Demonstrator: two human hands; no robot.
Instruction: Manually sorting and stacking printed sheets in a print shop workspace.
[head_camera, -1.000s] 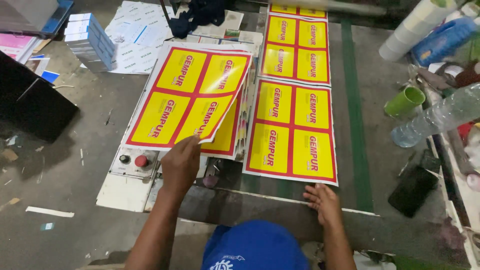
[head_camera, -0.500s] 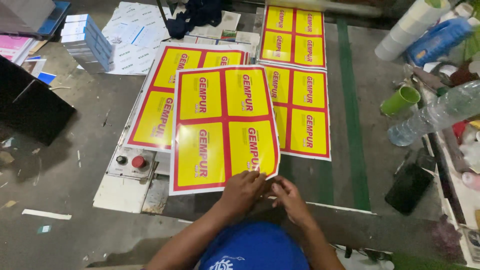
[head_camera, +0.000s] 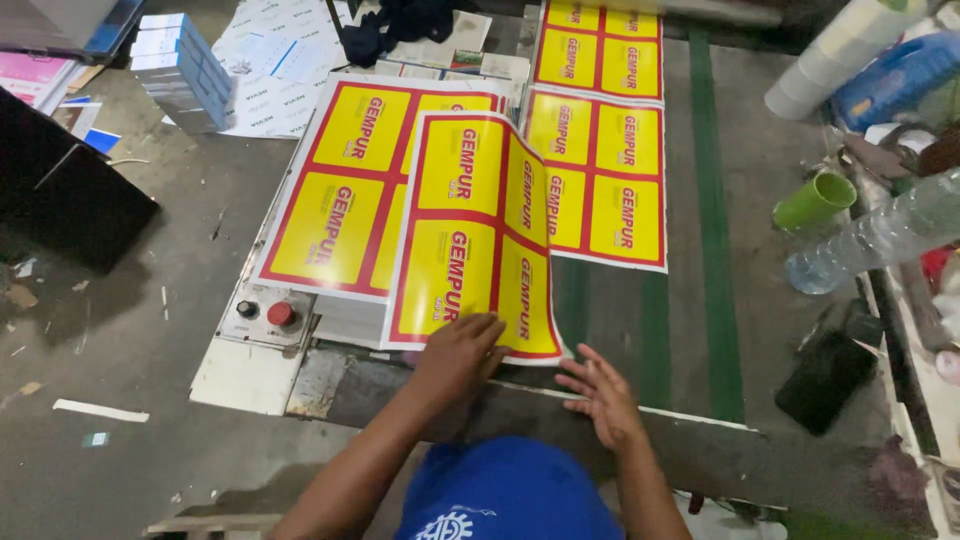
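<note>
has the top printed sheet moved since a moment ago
Yes. The top sheet has slid right off the stack, away from the red button, under the left hand.

I have just one view, from the camera on my head, so nothing is shared with a second angle. It looks steeply down and forward over the brim of my blue cap (head_camera: 505, 490), which fills the bottom edge of the frame. My forearms reach up into the picture from there, with my left hand (head_camera: 462, 350) and right hand (head_camera: 602, 395) close below the lens at the near edge of the work table (head_camera: 640, 330). The table runs away from me towards the top edge. The grey floor (head_camera: 130, 330) shows on the left, and a cluttered shelf (head_camera: 905, 300) on the right.
</note>
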